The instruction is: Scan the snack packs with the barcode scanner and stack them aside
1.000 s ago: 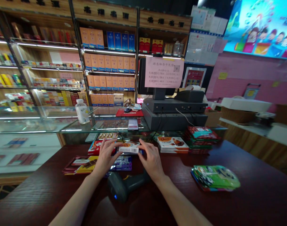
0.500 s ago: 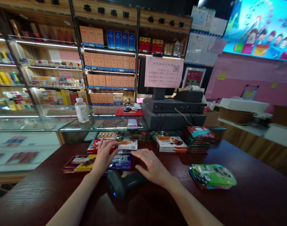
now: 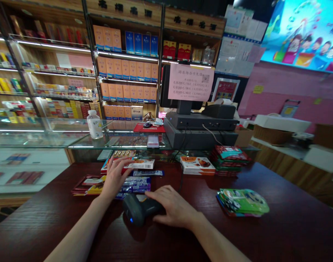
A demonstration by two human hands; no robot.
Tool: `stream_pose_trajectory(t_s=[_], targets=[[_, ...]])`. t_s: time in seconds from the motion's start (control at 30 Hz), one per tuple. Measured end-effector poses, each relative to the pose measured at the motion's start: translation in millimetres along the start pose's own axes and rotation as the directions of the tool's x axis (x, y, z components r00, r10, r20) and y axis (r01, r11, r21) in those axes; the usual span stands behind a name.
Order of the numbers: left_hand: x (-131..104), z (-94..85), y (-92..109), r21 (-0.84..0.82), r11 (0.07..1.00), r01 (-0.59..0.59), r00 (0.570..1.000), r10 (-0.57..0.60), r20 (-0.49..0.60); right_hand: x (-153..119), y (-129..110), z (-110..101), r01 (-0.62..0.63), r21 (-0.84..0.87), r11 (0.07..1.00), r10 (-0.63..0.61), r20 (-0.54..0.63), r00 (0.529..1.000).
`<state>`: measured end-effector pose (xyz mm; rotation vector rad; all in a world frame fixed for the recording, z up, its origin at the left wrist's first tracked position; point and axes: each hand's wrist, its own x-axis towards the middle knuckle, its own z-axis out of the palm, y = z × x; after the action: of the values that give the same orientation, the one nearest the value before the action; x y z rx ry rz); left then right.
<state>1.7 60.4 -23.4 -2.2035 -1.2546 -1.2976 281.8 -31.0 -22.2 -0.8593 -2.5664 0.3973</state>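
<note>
My left hand [image 3: 116,177] is spread with its fingers bent over the white box [image 3: 143,164] and a red pack [image 3: 104,168]; fingertip contact is hard to make out. Beneath and beside it lie yellow and dark red chocolate packs [image 3: 91,183] and purple-blue wrapped packs [image 3: 139,184]. A narrow blue pack [image 3: 152,173] lies in front of the white box. My right hand [image 3: 174,206] straddles the handle of a grey barcode scanner [image 3: 137,210], fingers on the far side and thumb apart on the near side. The scanner rests on the counter, its blue light glowing.
Green panda-print pouches [image 3: 244,202] lie at right on the brown counter [image 3: 286,222]. Behind are white-and-orange boxes [image 3: 197,165] and stacked red-green packs [image 3: 229,160]. A register [image 3: 200,127], a phone [image 3: 153,141] and a bottle [image 3: 94,124] stand on the glass case beyond.
My right hand has come down and nearer to me, over the scanner's handle, uncovering the narrow blue pack. The white box has shifted slightly left beside my left hand.
</note>
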Motion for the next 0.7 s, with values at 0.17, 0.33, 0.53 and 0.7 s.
stream_pose_trajectory(t_s=[0.17, 0.33, 0.53, 0.7], targets=[[0, -1.1, 1, 0.019, 1.0, -0.002, 1.0, 0.002, -0.017, 8, -5, 7, 0.035, -0.048, 0.998, -0.034, 0.008, 0.999], [0, -2.6, 3, 0.013, 1.0, 0.016, 1.0, -0.016, 0.002, 7, -4, 8, -0.001, -0.075, 0.997, 0.002, 0.013, 1.0], [1, -3.5, 3, 0.022, 0.999, 0.038, 0.999, -0.038, -0.011, -4, 2, -1, -0.013, -0.049, 0.999, 0.01, -0.065, 0.998], [0, -2.9, 2, 0.013, 0.999, 0.031, 0.999, -0.031, -0.017, -12, 6, -19, -0.047, 0.046, 0.998, 0.055, -0.169, 0.984]])
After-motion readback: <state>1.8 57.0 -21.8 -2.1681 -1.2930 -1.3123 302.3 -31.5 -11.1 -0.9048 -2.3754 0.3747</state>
